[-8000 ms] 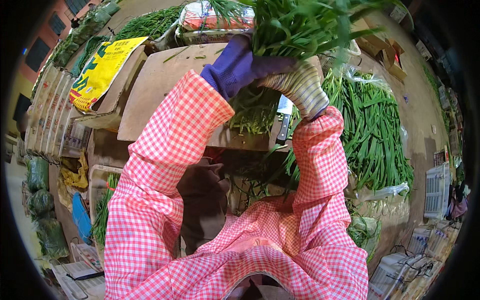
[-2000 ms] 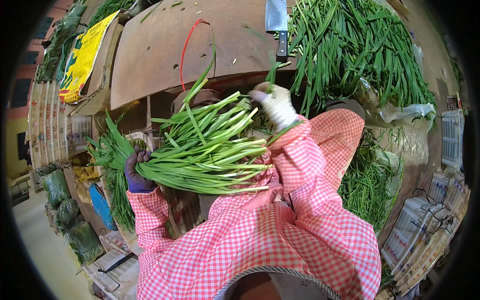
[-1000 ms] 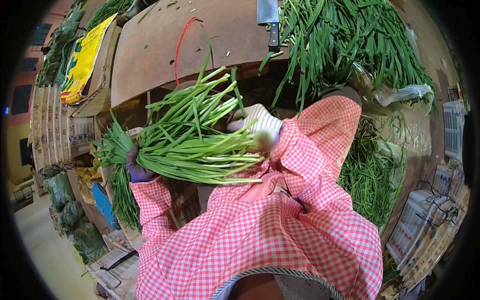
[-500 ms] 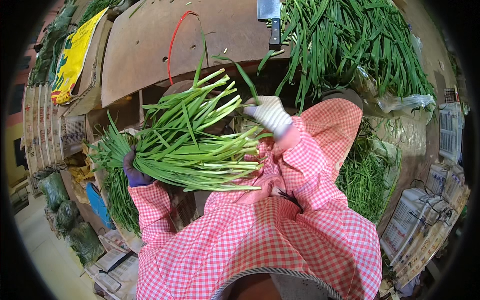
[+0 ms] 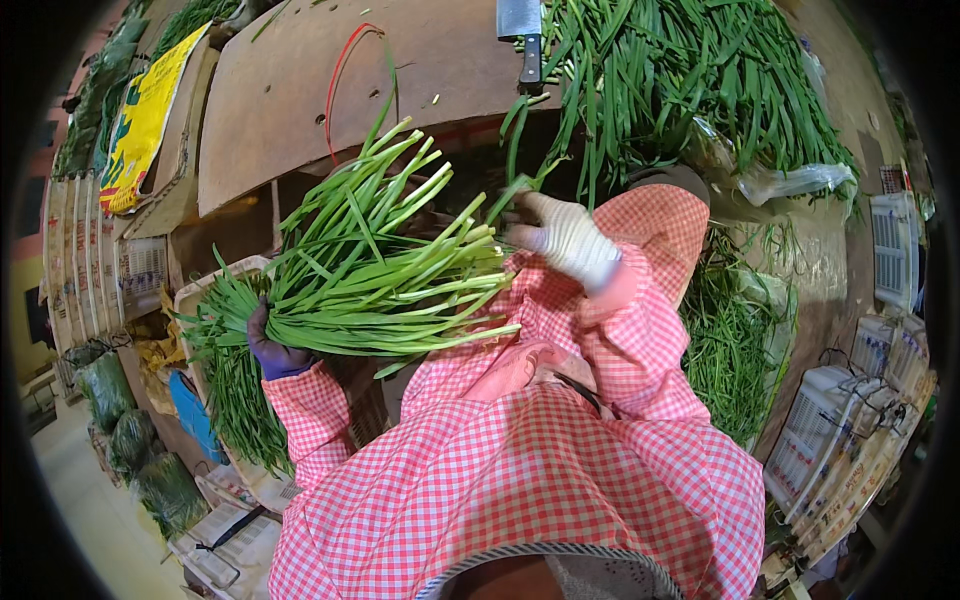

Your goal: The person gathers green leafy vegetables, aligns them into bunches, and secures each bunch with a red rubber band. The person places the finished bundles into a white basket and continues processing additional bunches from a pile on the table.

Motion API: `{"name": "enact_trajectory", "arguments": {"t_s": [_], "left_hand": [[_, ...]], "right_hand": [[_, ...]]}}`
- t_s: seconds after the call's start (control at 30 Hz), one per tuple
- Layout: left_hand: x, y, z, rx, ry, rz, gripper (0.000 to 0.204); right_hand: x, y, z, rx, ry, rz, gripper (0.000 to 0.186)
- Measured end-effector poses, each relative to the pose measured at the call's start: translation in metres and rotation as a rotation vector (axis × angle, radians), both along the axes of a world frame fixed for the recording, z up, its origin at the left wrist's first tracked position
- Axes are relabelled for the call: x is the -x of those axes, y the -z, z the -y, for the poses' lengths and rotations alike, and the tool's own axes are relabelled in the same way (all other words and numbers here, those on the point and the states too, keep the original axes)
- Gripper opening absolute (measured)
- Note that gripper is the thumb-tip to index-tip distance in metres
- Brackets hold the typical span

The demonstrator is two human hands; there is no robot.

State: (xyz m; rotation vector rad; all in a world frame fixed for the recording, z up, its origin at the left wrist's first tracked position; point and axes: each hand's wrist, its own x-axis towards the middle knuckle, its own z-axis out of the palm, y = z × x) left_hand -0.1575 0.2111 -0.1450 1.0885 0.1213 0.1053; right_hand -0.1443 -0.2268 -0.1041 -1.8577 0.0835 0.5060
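Observation:
A big bunch of garlic chives point(image 5: 370, 285) lies across the middle, pale stem ends to the right and green leaf tips to the left. My left hand point(image 5: 277, 340), in a dark purple glove, is closed round its leafy part. By the stem ends is my right hand point(image 5: 568, 238), in a whitish knitted glove. Its fingertips are smeared by motion beside a loose green leaf point(image 5: 535, 180), and whether they grip it cannot be told. Below the bunch, more green leaves point(image 5: 240, 405) lie in a pale crate point(image 5: 190, 300), partly hidden.
On the brown board point(image 5: 290, 100) ahead lie a knife point(image 5: 530, 62) with a black handle and a red cord point(image 5: 338, 75). A large heap of garlic chives point(image 5: 690, 90) is at the far right. More loose greens point(image 5: 735, 350) lie right of my knee. Plastic crates point(image 5: 815, 425) stand farther right.
My right hand has shifted slightly right and down, and its fingers look less tightly closed. The long leaf above it has dropped close to the fingertips. The left hand still holds the bunch.

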Motion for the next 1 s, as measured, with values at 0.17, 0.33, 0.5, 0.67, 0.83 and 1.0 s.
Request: {"name": "enact_trajectory", "arguments": {"t_s": [0.17,0.33,0.5,0.67,0.83,1.0], "left_hand": [[-0.03,-0.016,0.014,0.3,-0.007,-0.166,0.026],[-0.056,-0.024,0.016,0.479,-0.033,-0.124,0.026],[-0.057,-0.01,0.021,0.469,-0.061,-0.185,0.026],[-0.054,-0.001,0.023,0.535,-0.038,-0.226,0.029],[-0.055,0.003,0.032,0.51,-0.152,-0.286,0.03],[-0.051,0.003,0.031,0.41,-0.127,-0.325,0.035]], "right_hand": [[-0.018,-0.003,-0.033,-0.424,0.363,-0.006,0.026],[-0.02,-0.021,0.011,-0.481,0.752,0.103,0.022],[0.0,0.007,0.044,-0.173,0.543,0.102,0.038],[-0.026,0.006,-0.017,-0.014,0.135,0.189,0.079],[-0.032,0.037,-0.06,-0.573,0.136,-0.016,0.065],[-0.037,0.056,-0.054,0.256,0.002,0.265,0.038]]}}
